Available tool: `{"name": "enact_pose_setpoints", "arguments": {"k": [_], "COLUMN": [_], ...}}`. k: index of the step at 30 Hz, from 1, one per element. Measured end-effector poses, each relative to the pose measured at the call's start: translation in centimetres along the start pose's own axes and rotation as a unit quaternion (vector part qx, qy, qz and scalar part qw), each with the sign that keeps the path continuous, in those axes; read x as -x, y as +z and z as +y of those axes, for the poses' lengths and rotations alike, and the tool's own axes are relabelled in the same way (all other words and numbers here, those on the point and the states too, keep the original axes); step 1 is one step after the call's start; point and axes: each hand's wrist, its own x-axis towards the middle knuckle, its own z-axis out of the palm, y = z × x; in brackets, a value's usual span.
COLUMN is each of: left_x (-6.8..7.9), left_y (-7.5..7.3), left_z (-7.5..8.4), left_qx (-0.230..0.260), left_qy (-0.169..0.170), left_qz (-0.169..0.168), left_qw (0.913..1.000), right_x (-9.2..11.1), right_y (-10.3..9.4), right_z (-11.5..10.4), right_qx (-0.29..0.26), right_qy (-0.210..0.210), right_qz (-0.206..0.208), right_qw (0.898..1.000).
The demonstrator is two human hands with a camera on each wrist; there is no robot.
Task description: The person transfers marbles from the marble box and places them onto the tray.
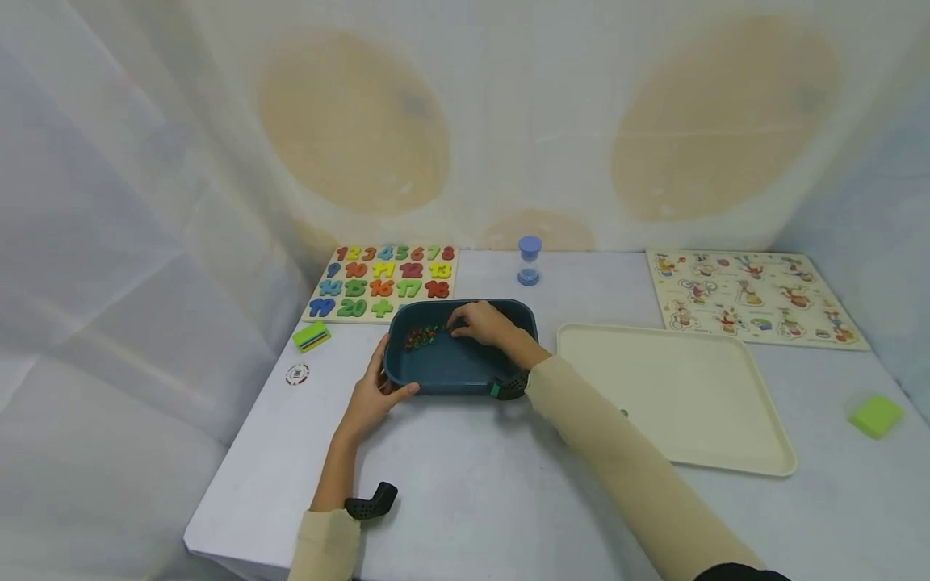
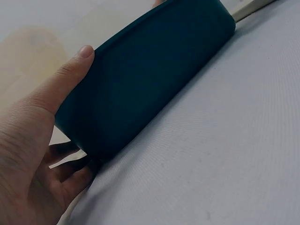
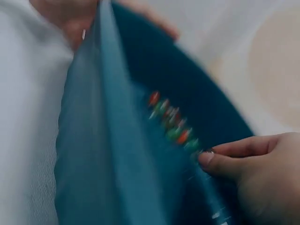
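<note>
A dark teal rectangular bin (image 1: 458, 379) stands on the table, with small glossy red and green beads (image 1: 421, 336) gathered toward its left end. My left hand (image 1: 369, 406) grips the bin's near left corner, the thumb (image 2: 75, 70) up at the rim and the other fingers curled around the lower end. Inside the bin, my right hand (image 1: 481, 323) reaches over the near side. Its thumb and forefinger (image 3: 234, 147) pinch a small dark bead at the end of the bead row; blur hides its detail.
Behind the bin lies a number puzzle board (image 1: 385, 282), with a blue sand timer (image 1: 529, 262) farther right. A cream tray (image 1: 683, 387) and a picture puzzle board (image 1: 756, 298) are at right. Green sponges (image 1: 876, 416), a small striped stack (image 1: 311, 336) and a round chip (image 1: 297, 374) lie outward.
</note>
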Motion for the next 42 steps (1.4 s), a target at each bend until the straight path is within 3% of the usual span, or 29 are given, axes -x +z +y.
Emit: {"name": "enact_pose_setpoints", "arguments": {"k": [5, 10, 14, 18, 24, 29, 33, 38, 42], "left_x": [0.0, 0.1, 0.2, 0.3, 0.4, 0.2, 0.2, 0.1, 0.2], "left_y": [0.3, 0.3, 0.4, 0.3, 0.2, 0.3, 0.4, 0.4, 0.4], "left_z": [-0.2, 0.0, 0.1, 0.2, 0.4, 0.4, 0.4, 0.4, 0.3], "left_qx": [-0.006, -0.01, -0.007, -0.011, -0.017, -0.014, -0.011, -0.011, -0.012], "left_qy": [-0.002, -0.001, 0.002, 0.002, 0.002, 0.006, 0.009, 0.006, -0.001], "left_qz": [0.001, 0.006, 0.001, 0.0, 0.007, 0.006, 0.006, 0.003, 0.003], "left_qw": [1.0, 0.9999, 1.0, 0.9999, 0.9998, 0.9999, 0.9999, 0.9999, 0.9999], "right_x": [3.7, 9.8, 15.8, 21.3, 26.2, 27.9, 28.2, 27.0, 23.4], "right_y": [-3.3, -7.1, -9.0, -9.2, -7.7, -6.7, -6.4, -6.9, -7.8], "right_z": [-1.0, -0.1, 1.7, 4.8, 9.4, 11.1, 11.4, 10.5, 8.0], "right_qx": [-0.05, -0.064, -0.021, 0.017, 0.044, 0.044, 0.045, 0.051, 0.024], "right_qy": [-0.044, -0.067, -0.034, 0.017, 0.1, 0.156, 0.172, 0.132, 0.081], "right_qz": [0.045, 0.137, 0.186, 0.201, 0.194, 0.166, 0.151, 0.181, 0.201], "right_qw": [0.997, 0.986, 0.982, 0.979, 0.975, 0.973, 0.972, 0.973, 0.976]}}
